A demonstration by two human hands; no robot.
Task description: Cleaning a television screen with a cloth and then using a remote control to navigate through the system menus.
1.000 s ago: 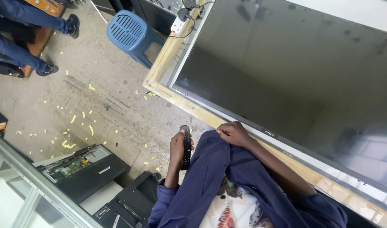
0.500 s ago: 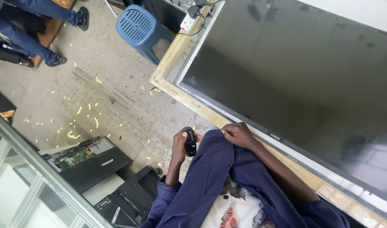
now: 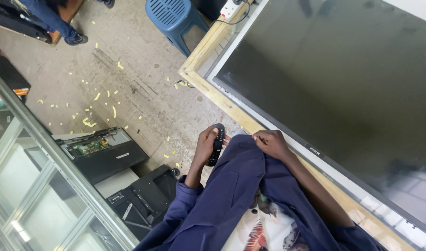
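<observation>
The left hand (image 3: 205,148) is wrapped around a black remote control (image 3: 216,144), fingers curled along its back, holding it over the concrete floor (image 3: 143,93) just beside the wooden table edge (image 3: 231,109). The right hand (image 3: 270,143) pinches a fold of the navy blue jacket (image 3: 231,195), next to the big dark television screen (image 3: 334,79) lying flat. An opened black device case (image 3: 104,151) on the floor holds a green circuit board (image 3: 85,147).

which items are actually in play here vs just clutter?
In play:
- black remote control, held in the left hand
- navy coat fabric, gripped by the right hand
- large dark TV screen beside the hands

Lying about:
- blue plastic stool
- white power strip
- opened electronics chassis
- yellow scraps on the floor
</observation>
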